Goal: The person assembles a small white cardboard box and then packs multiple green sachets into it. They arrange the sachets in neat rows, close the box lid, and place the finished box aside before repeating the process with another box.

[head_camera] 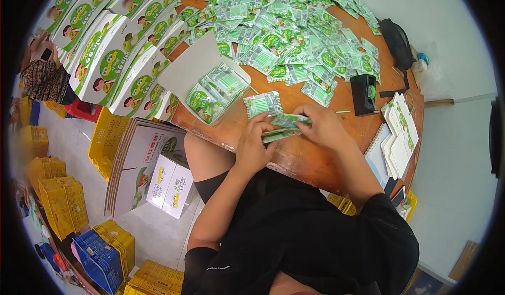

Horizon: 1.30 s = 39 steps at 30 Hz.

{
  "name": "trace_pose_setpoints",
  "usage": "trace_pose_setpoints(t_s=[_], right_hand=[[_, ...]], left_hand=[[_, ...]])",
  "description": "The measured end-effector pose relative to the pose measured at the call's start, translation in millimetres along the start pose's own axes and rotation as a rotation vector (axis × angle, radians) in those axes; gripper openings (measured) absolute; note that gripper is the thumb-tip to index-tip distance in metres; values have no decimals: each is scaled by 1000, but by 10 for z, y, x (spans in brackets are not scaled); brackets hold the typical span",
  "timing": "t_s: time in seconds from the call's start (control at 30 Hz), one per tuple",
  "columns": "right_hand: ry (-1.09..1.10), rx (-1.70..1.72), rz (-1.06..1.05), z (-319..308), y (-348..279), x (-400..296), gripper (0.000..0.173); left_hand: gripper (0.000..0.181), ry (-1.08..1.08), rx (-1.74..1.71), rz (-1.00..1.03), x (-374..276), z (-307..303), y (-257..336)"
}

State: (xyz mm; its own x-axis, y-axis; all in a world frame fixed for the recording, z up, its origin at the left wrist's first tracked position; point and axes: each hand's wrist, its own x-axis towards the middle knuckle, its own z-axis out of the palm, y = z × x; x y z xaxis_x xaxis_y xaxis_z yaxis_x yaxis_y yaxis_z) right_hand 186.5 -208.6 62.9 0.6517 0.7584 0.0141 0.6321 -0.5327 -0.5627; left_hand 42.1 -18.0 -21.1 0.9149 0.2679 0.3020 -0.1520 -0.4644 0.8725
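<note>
Over the near edge of a wooden table, my left hand point(255, 145) and my right hand point(321, 125) hold a few small green plastic packets point(281, 133) between them. Another packet point(263, 104) lies flat on the table just beyond my left fingers. To the left of it stands a small white carton point(215, 94) with its lid raised and packets inside. A large heap of green and clear packets point(276, 42) spreads over the far side of the table.
Printed white cartons point(114, 66) are stacked at the left. A black tape dispenser point(363, 96), flat white cardboard pieces point(400, 135) and a spiral notebook point(376, 153) lie at the right. Yellow crates point(63, 206) and a white box point(170, 186) stand on the floor. A seated person point(47, 78) is at far left.
</note>
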Motion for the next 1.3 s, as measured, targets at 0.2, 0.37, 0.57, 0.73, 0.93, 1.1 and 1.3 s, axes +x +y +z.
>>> trace_pose_setpoints(t_s=[0.2, 0.37, 0.57, 0.73, 0.93, 1.1, 1.3], right_hand=[[-260, 128, -67, -149, -206, 38, 26], [-138, 441, 160, 156, -12, 619, 34], [-168, -111, -206, 396, -21, 846, 41], [-75, -12, 108, 153, 82, 1224, 42], [328, -403, -8, 655, 200, 1862, 36], [235, -193, 80, 513, 194, 1672, 36], [-97, -65, -28, -35, -40, 804, 33]], left_hand=[[58, 0, -160, -82, -54, 6, -17], [58, -135, -78, -70, 4, -103, 33], [42, -89, 5, 75, 41, -76, 12], [38, -81, 4, 47, 27, -72, 35], [36, -94, 14, 23, 64, -93, 56], [38, -90, -15, -3, 35, -63, 37], [53, 92, 137, 8, -4, -39, 87]])
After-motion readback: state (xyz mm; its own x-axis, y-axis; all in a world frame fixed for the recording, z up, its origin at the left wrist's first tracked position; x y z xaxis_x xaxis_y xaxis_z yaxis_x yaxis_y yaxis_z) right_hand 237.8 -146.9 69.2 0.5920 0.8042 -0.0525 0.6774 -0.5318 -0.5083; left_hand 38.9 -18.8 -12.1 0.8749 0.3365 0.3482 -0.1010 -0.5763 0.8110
